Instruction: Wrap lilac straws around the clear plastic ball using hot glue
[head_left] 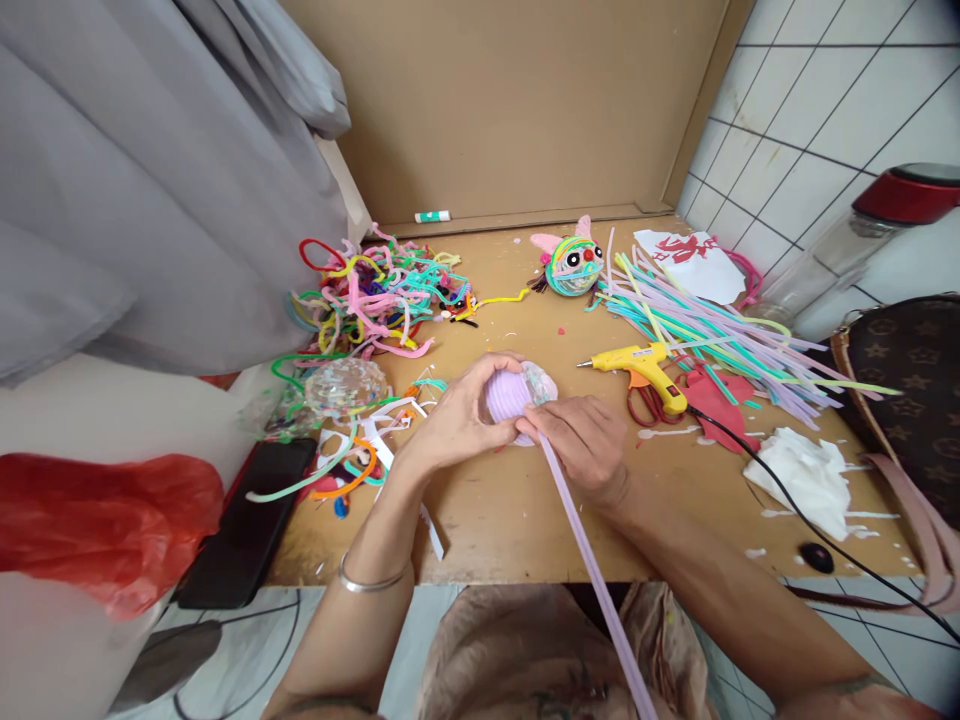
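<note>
Near the middle of the table my left hand (469, 415) curls around a small clear ball (508, 395) partly wrapped in rows of lilac pipe cleaner. Bare see-through plastic shows on the ball's right side. Pinched in my right hand (581, 440), against the ball's lower right, is a long lilac pipe cleaner (574, 520) whose free length trails down past the table edge toward my lap. Both hands touch the ball. To their right lies a yellow hot glue gun (637, 370), its nozzle pointing left.
A tangle of colourful pipe cleaners (375, 290) lies back left, straight ones (720, 330) back right. Behind the hands stands a wrapped animal-face ball (574, 262). A black phone (247, 525) sits at the left edge. The glue gun's cord (795, 505), tissue (802, 475) and handbag (907, 390) are right.
</note>
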